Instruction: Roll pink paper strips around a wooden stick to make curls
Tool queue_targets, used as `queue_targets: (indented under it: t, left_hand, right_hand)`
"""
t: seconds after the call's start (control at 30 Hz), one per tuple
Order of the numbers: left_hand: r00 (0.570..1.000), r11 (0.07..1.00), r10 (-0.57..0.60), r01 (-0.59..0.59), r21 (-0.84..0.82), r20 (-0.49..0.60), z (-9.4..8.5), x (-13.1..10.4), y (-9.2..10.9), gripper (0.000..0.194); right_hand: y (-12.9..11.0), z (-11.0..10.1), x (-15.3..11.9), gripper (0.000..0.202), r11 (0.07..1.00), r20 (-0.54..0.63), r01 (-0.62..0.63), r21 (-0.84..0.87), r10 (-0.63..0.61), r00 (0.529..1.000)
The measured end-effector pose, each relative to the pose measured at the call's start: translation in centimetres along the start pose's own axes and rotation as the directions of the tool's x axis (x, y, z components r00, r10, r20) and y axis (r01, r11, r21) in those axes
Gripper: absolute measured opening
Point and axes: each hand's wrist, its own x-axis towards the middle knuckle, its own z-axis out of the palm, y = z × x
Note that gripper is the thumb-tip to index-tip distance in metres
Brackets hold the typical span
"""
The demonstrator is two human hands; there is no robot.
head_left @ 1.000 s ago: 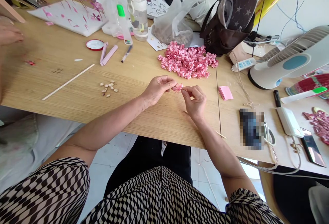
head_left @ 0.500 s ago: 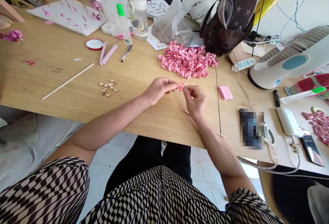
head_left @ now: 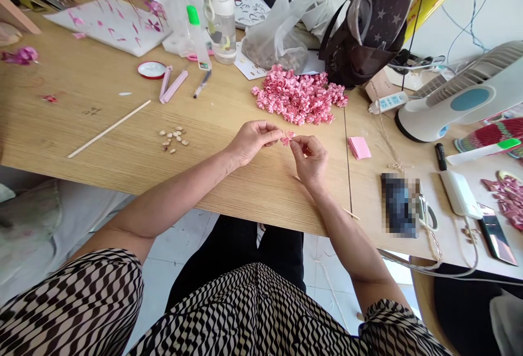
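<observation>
Between the fingertips of both hands is a small pink paper flower (head_left: 287, 138), held just above the wooden table (head_left: 229, 192). My left hand (head_left: 255, 141) pinches its left side with thumb and forefinger. From the right, my right hand (head_left: 310, 157) pinches its other edge, the remaining fingers curled in. A heap of similar pink flowers (head_left: 296, 97) lies just beyond the hands. Partly hidden under my right wrist is a thin wooden stick (head_left: 351, 214). A stack of pink paper squares (head_left: 359, 147) rests right of my right hand.
Several pale shells or seeds (head_left: 173, 139) and a long stick (head_left: 109, 129) lie to the left. Behind them are a pen (head_left: 202, 85), a glue bottle (head_left: 198, 40) and a water bottle (head_left: 223, 24). Scissors (head_left: 428, 214), a phone (head_left: 496, 233) and a white fan (head_left: 453, 94) stand or lie rightward.
The pink flower has shifted slightly in the fingertips, and its petals look a little more spread. Both hands stay in nearly the same place.
</observation>
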Motion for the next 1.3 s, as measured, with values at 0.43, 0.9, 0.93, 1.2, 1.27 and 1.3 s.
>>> queue_targets:
  t: [0.43, 0.9, 0.93, 1.2, 1.27, 1.3]
  left_hand:
    - [0.999, 0.997, 0.046, -0.047, 0.055, 0.027, -0.56, 0.23, -0.33, 0.025]
    - [0.999, 0.998, 0.032, -0.032, 0.054, -0.009, -0.23, 0.03, -0.15, 0.037]
    - [0.999, 0.998, 0.032, -0.031, 0.052, -0.008, -0.21, 0.03, -0.17, 0.038]
    - [0.999, 0.995, 0.051, -0.051, 0.089, 0.01, -0.41, 0.15, -0.55, 0.033]
    - [0.999, 0.995, 0.047, -0.047, 0.09, -0.001, -0.47, 0.17, -0.6, 0.032]
    - [0.999, 0.994, 0.052, -0.05, 0.096, -0.008, -0.47, 0.17, -0.6, 0.031]
  right_hand:
    - [0.31, 0.06, -0.03, 0.007, 1.0, 0.002, 0.006, 0.014, -0.006, 1.0]
    - [0.6, 0.3, -0.2, 0.009, 0.997, 0.012, -0.043, 0.058, 0.042, 0.999]
    - [0.67, 0.36, -0.2, 0.009, 0.995, 0.017, -0.06, 0.078, 0.059, 0.998]
    - [0.66, 0.6, 0.15, 0.026, 0.916, 0.058, -0.278, 0.288, 0.273, 0.96]
    - [0.64, 0.59, 0.29, 0.031, 0.88, 0.068, -0.325, 0.347, 0.322, 0.944]
    - [0.66, 0.58, 0.35, 0.032, 0.861, 0.073, -0.345, 0.374, 0.343, 0.936]
